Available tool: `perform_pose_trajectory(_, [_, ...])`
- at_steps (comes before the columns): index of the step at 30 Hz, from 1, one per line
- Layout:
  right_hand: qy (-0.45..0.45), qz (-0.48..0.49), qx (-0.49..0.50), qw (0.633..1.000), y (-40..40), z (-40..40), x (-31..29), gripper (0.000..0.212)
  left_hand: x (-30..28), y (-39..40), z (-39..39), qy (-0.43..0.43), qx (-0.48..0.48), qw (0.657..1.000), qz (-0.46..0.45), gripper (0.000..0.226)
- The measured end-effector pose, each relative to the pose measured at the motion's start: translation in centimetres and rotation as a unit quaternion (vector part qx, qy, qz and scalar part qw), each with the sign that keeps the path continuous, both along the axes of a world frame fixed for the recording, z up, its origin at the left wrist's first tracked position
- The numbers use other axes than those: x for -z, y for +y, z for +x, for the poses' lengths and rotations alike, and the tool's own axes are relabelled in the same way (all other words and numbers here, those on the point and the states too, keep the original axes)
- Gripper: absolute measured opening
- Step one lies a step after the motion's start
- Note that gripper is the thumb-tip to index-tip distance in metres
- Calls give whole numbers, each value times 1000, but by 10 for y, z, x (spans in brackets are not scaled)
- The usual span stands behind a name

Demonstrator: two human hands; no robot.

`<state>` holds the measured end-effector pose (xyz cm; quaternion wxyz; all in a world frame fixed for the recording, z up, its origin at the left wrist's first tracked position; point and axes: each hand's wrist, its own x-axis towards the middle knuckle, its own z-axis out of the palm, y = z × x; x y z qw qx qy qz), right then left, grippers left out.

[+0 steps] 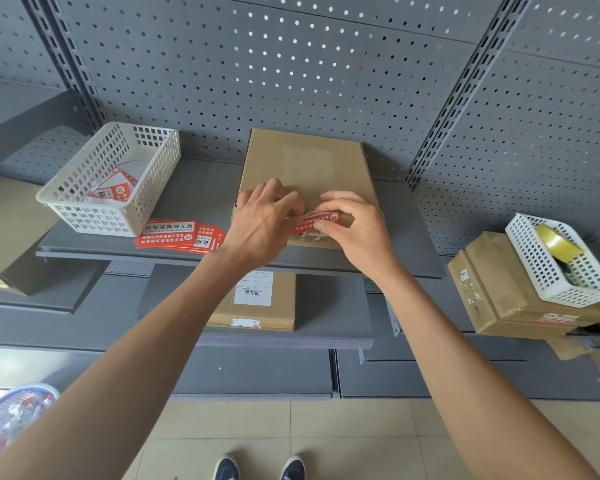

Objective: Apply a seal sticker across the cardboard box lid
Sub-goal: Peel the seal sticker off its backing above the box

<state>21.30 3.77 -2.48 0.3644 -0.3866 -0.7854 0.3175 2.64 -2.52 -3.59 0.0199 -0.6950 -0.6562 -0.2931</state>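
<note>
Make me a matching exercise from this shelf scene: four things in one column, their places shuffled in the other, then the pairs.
1. seal sticker
2. spare red stickers
3. yellow tape roll
4. box with barcode label

A. on the shelf below the flat box
B. in the white basket at right
C. held in both hands at the near edge of the flat box
D. loose on the shelf beside the left basket

Pairs: 1-C, 2-D, 3-B, 4-A

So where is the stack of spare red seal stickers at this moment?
In the head view, the stack of red seal stickers lies on the grey shelf, left of the cardboard box, just in front of the white basket, beside the left hand.
</note>
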Motion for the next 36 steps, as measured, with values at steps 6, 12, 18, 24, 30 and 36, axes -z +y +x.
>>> perform_pose_trajectory(6, [-20,60,38,997,6,9,2,17,0,0,-1,-12,11,1000,-4,9])
perform_pose_trajectory(12, [-20,56,46,997,5,8,2,7,-2,0,-2,-13,15,1000,-6,10])
perform_pose_trajectory(18, [-18,43,33,998,5,10,4,6,-1,1,-3,-15,18,1000,-6,8])
perform_pose_trajectory(24, [-10,40,26,999,5,13,3,6,-1,0,-2,-15,18,1000,-6,8])
perform_pose_trajectory(30, [-6,73,50,996,7,27,2,32,-2,-1,-3,-24,18,1000,-10,8])
perform_pose_trajectory(36, [-42,93,64,993,5,25,10,10,-3,0,-2,-19,14,1000,-10,11])
